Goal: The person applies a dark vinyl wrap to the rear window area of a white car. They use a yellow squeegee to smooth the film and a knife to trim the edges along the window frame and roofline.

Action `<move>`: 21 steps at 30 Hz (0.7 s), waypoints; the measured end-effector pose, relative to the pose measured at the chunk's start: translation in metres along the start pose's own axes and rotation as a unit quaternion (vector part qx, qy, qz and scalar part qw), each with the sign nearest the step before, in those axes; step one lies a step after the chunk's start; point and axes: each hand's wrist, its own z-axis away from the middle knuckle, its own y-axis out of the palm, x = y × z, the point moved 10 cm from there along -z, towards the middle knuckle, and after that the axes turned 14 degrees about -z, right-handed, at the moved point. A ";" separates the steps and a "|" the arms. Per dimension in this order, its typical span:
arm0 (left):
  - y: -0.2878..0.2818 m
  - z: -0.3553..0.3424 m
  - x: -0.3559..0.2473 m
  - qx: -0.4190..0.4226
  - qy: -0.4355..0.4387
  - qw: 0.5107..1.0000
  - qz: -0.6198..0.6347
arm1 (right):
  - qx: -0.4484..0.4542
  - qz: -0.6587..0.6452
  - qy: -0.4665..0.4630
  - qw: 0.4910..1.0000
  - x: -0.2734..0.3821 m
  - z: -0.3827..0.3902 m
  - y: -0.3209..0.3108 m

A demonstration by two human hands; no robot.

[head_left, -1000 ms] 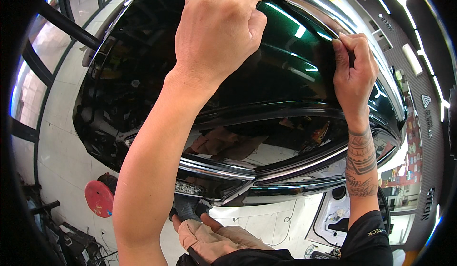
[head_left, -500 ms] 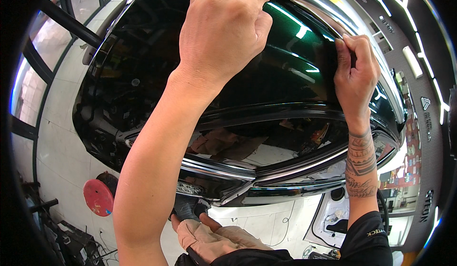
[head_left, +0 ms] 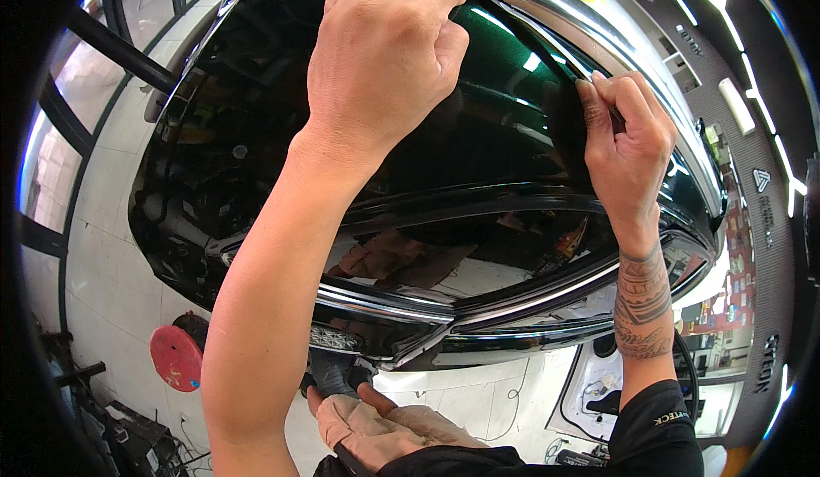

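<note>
A glossy dark green car panel [head_left: 504, 118] spreads in front of me, with bright light reflections on it. My left hand [head_left: 389, 63] is raised over its far middle, back toward me, fingers curled closed. The fingertips are hidden behind the hand, so what they hold cannot be seen. Lower and to the right, my right hand [head_left: 630, 131] is closed in a pinch, thumb against forefinger. Between its fingertips is the edge of a thin dark sheet [head_left: 547, 43], running up and left toward the left hand. A pale silvery surface [head_left: 628, 71] shows beyond that edge.
Nearer me lies a dark car window [head_left: 427, 263] with chrome trim [head_left: 384, 304] under it. A round red stool top [head_left: 176, 358] stands at lower left, near cables and black equipment [head_left: 111, 434]. A detached door panel [head_left: 589, 383] is on the floor at lower right.
Both hands have shifted a little to the left, the right one also slightly nearer me. The thin sheet's edge has moved left with them. Both hands remain closed.
</note>
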 end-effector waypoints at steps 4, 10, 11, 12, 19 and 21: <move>0.001 0.000 -0.001 -0.005 0.004 1.000 0.007 | 0.001 -0.002 0.010 1.000 -0.003 0.002 -0.002; 0.000 0.000 0.001 0.002 0.000 1.000 0.004 | 0.004 -0.018 0.021 1.000 -0.006 0.003 -0.002; -0.001 0.000 0.001 0.001 -0.002 1.000 0.006 | 0.005 -0.021 0.022 1.000 -0.006 0.003 -0.003; -0.001 0.000 0.001 0.000 0.000 1.000 0.006 | 0.006 -0.023 0.025 0.999 -0.007 0.002 -0.003; 0.001 0.000 0.001 0.003 0.000 1.000 0.004 | 0.009 -0.024 0.036 0.999 -0.011 0.004 -0.007; 0.001 0.000 0.001 0.005 0.002 1.000 0.001 | 0.009 -0.032 0.036 0.999 -0.012 0.005 -0.007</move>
